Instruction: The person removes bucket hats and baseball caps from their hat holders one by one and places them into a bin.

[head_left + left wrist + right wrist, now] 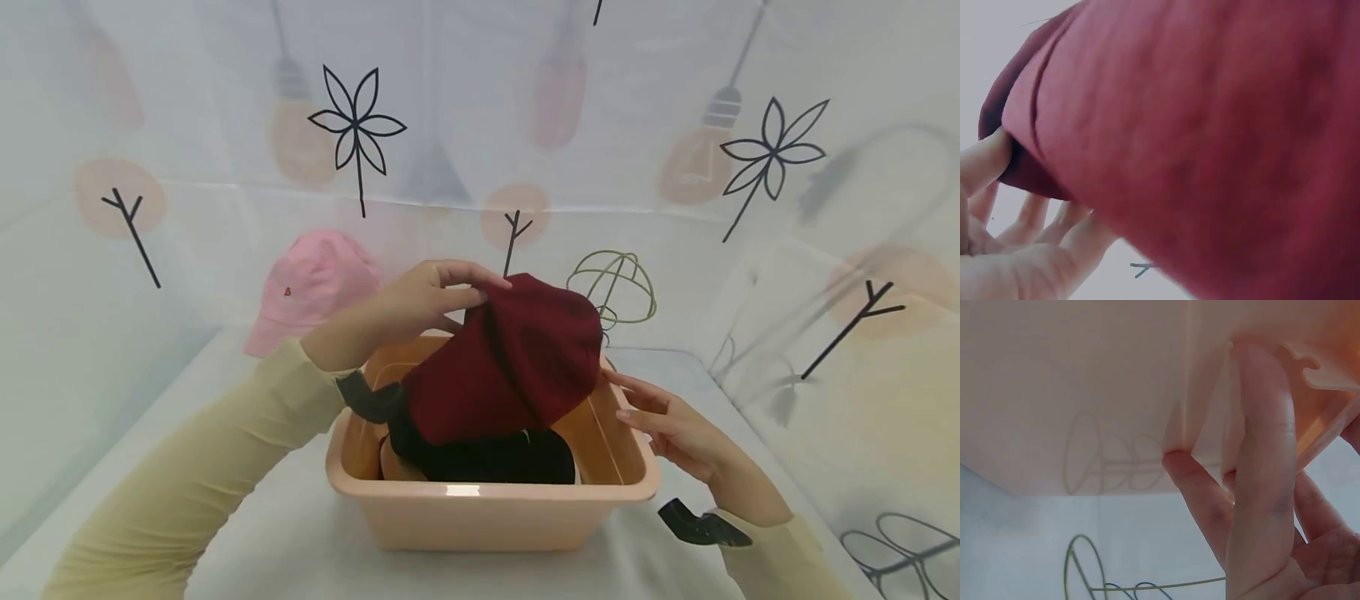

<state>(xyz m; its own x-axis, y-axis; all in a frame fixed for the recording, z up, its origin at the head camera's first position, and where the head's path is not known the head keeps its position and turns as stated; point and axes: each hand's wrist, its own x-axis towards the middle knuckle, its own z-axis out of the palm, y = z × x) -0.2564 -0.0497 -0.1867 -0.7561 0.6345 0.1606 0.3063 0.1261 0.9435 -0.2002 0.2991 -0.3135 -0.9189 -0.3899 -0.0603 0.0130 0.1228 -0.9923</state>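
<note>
My left hand (pixel 459 292) pinches the edge of a dark red cap (pixel 510 358) and holds it tilted over a peach plastic basin (pixel 487 508). In the left wrist view the thumb and fingers of that hand (pixel 991 181) clamp the red cap (pixel 1210 137), which fills the frame. A black cap (pixel 495 460) lies in the basin under it. At the basin's right side my right hand (pixel 647 408) is open with straight fingers. The right wrist view shows its fingers (pixel 1260 456) resting against the basin's outer wall (pixel 1085 375).
A pink cap (pixel 311 287) sits on a stand at the back left. An empty green wire cap stand (pixel 615 287) rises behind the basin, and another wire frame (pixel 900 542) lies at the lower right. Patterned sheets wall in the white table (pixel 285 533).
</note>
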